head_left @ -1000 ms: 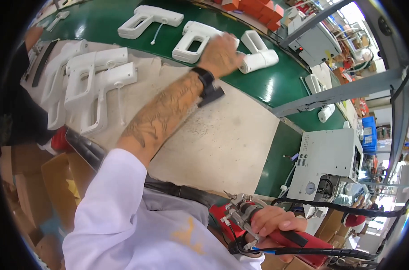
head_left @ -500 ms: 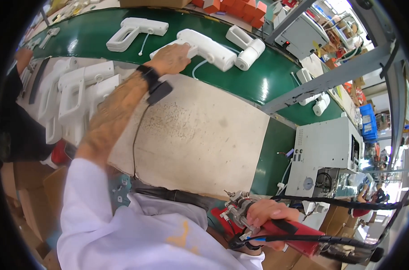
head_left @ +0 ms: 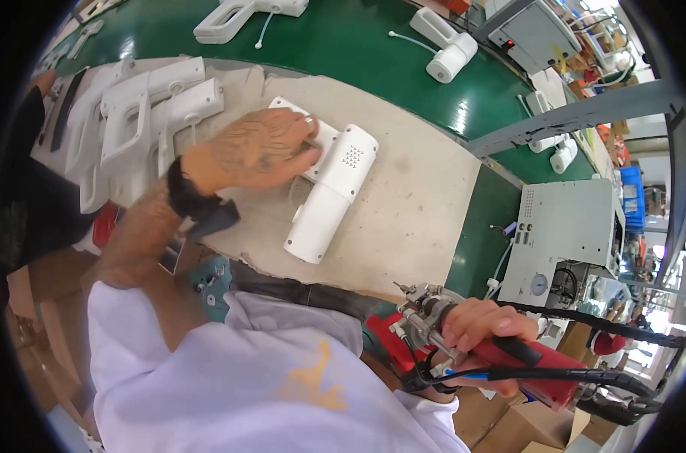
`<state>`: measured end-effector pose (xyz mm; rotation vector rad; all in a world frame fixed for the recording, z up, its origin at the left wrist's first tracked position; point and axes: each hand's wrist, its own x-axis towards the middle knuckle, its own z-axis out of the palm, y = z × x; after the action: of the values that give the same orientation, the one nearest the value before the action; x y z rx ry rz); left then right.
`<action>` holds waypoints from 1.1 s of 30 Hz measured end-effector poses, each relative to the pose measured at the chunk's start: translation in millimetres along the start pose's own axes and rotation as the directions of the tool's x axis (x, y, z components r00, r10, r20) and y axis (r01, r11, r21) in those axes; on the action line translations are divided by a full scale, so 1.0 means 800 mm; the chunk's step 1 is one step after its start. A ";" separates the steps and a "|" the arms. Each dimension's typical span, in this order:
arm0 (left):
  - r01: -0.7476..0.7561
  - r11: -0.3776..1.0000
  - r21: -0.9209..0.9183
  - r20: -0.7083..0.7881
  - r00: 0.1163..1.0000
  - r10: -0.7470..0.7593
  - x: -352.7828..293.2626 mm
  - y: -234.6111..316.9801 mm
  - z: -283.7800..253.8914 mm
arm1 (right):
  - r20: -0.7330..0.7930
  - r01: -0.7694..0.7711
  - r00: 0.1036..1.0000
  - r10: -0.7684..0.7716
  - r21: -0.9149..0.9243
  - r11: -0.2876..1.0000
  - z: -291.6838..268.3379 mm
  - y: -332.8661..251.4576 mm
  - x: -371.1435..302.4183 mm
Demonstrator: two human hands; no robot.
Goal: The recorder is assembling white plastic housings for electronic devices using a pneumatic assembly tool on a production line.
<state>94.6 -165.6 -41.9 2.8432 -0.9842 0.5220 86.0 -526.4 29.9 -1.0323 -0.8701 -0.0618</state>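
Note:
My left hand [head_left: 256, 149] grips the handle of a white gun-shaped housing [head_left: 326, 204]. The housing lies on its side on the pale board [head_left: 403, 219], its barrel pointing toward me. Screw holes and a patch of small vents show on its upper face. In my right hand [head_left: 482, 326] is a red power screwdriver [head_left: 547, 368] with a metal head and black hoses. It is held right of my body, past the board's near edge, apart from the housing; its tip points left.
Several white gun-shaped housings [head_left: 135, 113] are piled at the left of the board. More lie on the green work surface [head_left: 343, 45] beyond. A grey machine box [head_left: 562, 226] stands at right, below a metal frame bar [head_left: 569, 117]. Another person's dark sleeve [head_left: 26, 181] shows at far left.
My left hand has brought the housing from the green surface onto the board and turned its barrel toward me. My right hand still holds the screwdriver. The view has shifted somewhat.

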 end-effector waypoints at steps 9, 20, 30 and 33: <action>0.191 0.947 -0.258 0.275 0.954 -0.118 0.053 0.114 0.026 | 0.147 -0.090 0.984 0.096 -0.052 0.995 0.007 -0.021 0.036; 0.324 0.939 -0.119 0.210 0.932 -0.295 0.035 0.157 0.046 | 0.172 -0.004 0.985 0.006 -0.012 1.000 0.032 0.015 0.041; 0.347 0.935 -0.068 0.118 0.934 -0.338 0.034 0.164 0.067 | 0.189 -0.118 0.975 0.115 0.001 0.993 0.022 0.028 0.044; 0.349 0.935 -0.066 0.130 0.932 -0.339 0.035 0.163 0.064 | 0.095 -0.067 0.993 0.069 -0.021 0.998 0.033 0.043 0.039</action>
<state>50.0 -295.1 -83.7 2.8982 -0.4834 0.2715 105.7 -476.7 31.7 -1.0874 -0.9217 0.0380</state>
